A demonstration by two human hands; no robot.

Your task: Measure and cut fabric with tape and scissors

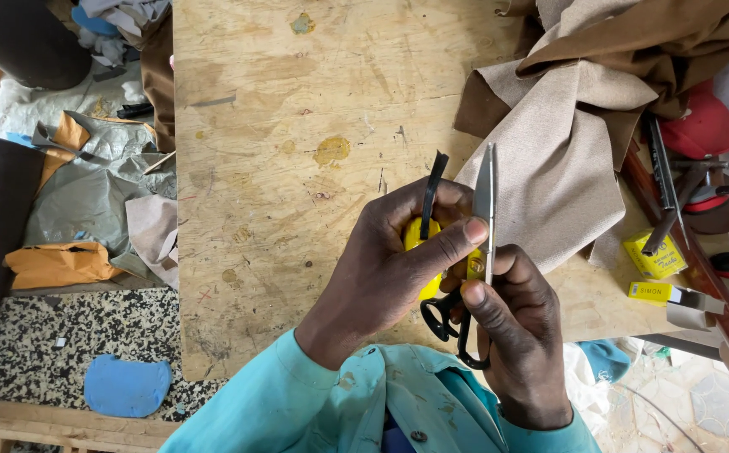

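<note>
Black-handled scissors [475, 252] upright over plywood worktable [280, 168], blade tip up, gripped at the loops by right hand [519, 335] with fingers closed. Yellow tape measure [421, 243] with black strap enclosed in left hand [398, 260], thumb pressed against the blade. Beige fabric [557, 151] just beyond; yellow boxes [654, 256] at right

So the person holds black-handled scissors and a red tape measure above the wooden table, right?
Not quite: the head view shows a yellow tape measure, not a red one, in the left hand. The right hand does hold black-handled scissors above the wooden table.
</note>
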